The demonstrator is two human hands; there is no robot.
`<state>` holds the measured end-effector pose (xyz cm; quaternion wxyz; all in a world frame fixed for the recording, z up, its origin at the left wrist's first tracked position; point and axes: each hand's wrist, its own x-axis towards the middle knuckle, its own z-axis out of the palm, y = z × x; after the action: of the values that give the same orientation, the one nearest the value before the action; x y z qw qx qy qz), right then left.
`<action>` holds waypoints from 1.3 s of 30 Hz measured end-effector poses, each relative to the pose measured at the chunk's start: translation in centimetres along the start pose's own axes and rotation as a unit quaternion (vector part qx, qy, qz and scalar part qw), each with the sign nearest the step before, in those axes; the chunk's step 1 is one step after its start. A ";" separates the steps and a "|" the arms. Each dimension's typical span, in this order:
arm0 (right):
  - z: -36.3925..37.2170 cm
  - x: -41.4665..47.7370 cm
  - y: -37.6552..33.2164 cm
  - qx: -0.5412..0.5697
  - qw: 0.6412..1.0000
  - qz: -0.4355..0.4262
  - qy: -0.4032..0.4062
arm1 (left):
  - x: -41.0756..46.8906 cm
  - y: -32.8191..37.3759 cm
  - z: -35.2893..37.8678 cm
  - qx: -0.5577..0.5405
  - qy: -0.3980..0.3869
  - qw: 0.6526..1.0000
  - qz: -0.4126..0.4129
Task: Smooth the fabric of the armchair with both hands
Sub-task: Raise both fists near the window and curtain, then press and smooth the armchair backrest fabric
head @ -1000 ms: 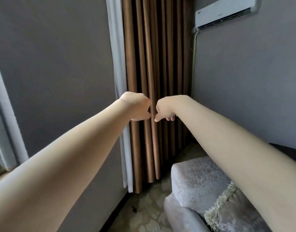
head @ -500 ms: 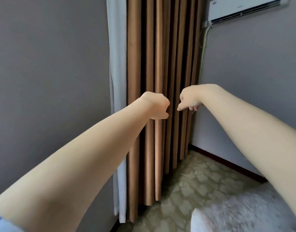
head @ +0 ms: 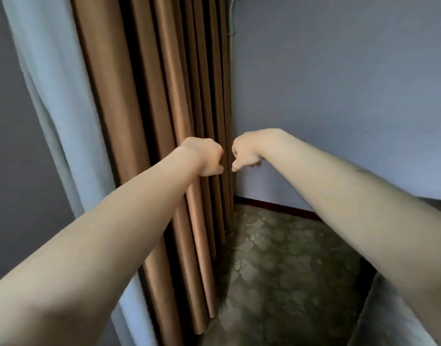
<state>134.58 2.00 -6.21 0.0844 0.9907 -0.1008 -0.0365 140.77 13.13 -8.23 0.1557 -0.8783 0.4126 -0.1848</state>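
Note:
Both my arms are stretched out in front of me at chest height. My left hand is a closed fist with nothing in it. My right hand is also a closed fist, a short gap to the right of the left one. Both fists hang in the air in front of the curtain. Only a pale grey sliver of the armchair shows at the bottom right, under my right forearm; the rest of it is out of frame.
A brown pleated curtain hangs ahead, with a white sheer curtain to its left. Grey walls meet at the corner. A patterned floor lies below, edged by a dark skirting board.
The view has swung down and to the right; the air conditioner has left the frame and more floor shows. The fists stay closed and close together.

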 end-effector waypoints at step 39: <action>43.2 0.0 43.2 0.166 0.570 0.804 0.023 | 43.1 57.2 14.2 -0.067 0.071 0.775 0.625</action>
<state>122.36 -46.58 -41.14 -0.0847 0.4985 -0.8584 0.0863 134.56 -53.86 -36.67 0.1476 -0.4199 0.8919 -0.0804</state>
